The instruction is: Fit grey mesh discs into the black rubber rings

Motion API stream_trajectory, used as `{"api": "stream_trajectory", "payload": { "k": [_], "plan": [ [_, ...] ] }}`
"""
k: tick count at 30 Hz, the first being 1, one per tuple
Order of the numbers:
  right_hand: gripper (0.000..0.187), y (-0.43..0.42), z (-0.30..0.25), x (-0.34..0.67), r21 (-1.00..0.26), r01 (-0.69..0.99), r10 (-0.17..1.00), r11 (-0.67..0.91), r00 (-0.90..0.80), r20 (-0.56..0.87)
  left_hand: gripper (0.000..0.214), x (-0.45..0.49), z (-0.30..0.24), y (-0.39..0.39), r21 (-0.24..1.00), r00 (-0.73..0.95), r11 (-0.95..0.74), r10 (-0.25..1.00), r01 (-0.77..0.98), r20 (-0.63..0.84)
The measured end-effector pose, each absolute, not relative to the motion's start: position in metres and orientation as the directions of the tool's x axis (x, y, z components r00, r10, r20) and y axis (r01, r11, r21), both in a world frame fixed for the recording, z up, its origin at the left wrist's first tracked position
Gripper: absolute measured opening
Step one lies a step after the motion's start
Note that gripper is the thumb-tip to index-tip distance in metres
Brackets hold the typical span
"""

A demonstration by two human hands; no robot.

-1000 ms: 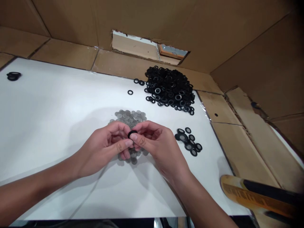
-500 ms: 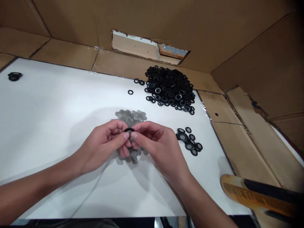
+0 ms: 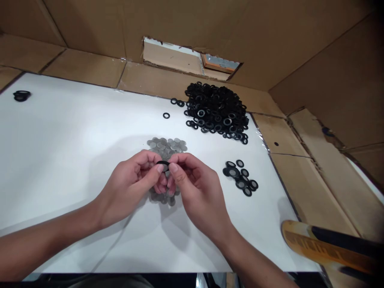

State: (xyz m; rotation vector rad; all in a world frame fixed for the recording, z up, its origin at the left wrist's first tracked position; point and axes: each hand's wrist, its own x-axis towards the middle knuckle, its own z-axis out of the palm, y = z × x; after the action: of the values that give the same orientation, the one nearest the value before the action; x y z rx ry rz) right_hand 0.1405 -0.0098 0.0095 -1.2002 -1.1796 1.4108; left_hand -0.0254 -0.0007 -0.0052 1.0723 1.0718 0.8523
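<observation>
Between the thumbs and fingertips of both hands is a black rubber ring [image 3: 163, 162], held nearly edge-on. My left hand [image 3: 136, 176] pinches its left side, my right hand [image 3: 195, 180] its right side. A greyish surface shows just below the ring's rim; whether it is a disc seated in the ring I cannot tell. Beneath the hands lies a pile of small grey mesh-like discs [image 3: 163, 147], partly covered by the fingers. Right of my right hand is a group of black rings with grey discs in them [image 3: 241, 184].
A large heap of black rings [image 3: 216, 106] sits at the back of the white table [image 3: 69, 140], with a loose ring [image 3: 166, 115] beside it. Several dark rings [image 3: 22, 95] lie far left. Cardboard walls [image 3: 90, 24] enclose the table; a yellow-and-black object [image 3: 315, 242] juts in at right.
My right thumb has lifted slightly and shifted to the right along the ring. The ring stays between both hands. The whole view has shifted a little.
</observation>
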Motion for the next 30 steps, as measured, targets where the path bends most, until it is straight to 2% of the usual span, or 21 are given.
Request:
{"api": "stream_trajectory", "payload": {
  "k": [3, 8, 12, 19, 24, 30],
  "plan": [
    [0.015, -0.014, 0.008, 0.137, -0.996, -0.029, 0.992, -0.079, -0.099, -0.076, 0.015, -0.024, -0.005, -0.002, 0.962, 0.262, 0.265, 0.935, -0.062, -0.240],
    [0.007, -0.014, 0.006, 0.139, -0.993, -0.019, 0.985, -0.117, -0.131, -0.114, 0.012, -0.023, -0.006, 0.000, 0.973, 0.254, 0.216, 0.949, -0.082, -0.189],
    [0.012, -0.011, 0.005, 0.139, -0.996, 0.028, 0.992, -0.080, -0.095, -0.083, 0.011, -0.024, -0.006, -0.002, 0.975, 0.305, 0.202, 0.938, -0.093, -0.165],
    [0.014, -0.011, 0.010, 0.142, -0.990, -0.015, 0.979, -0.138, -0.150, -0.134, 0.010, -0.028, 0.000, 0.003, 0.969, 0.303, 0.245, 0.927, -0.039, -0.222],
    [0.014, -0.008, 0.011, 0.146, -0.988, 0.016, 0.964, -0.156, -0.216, -0.156, 0.012, -0.033, 0.001, 0.012, 0.959, 0.397, 0.276, 0.889, -0.065, -0.229],
    [0.017, -0.009, 0.011, 0.144, -0.970, -0.156, 0.957, -0.185, -0.253, -0.142, 0.013, -0.036, 0.005, 0.012, 0.949, 0.416, 0.292, 0.883, -0.119, -0.220]
  ]
}}
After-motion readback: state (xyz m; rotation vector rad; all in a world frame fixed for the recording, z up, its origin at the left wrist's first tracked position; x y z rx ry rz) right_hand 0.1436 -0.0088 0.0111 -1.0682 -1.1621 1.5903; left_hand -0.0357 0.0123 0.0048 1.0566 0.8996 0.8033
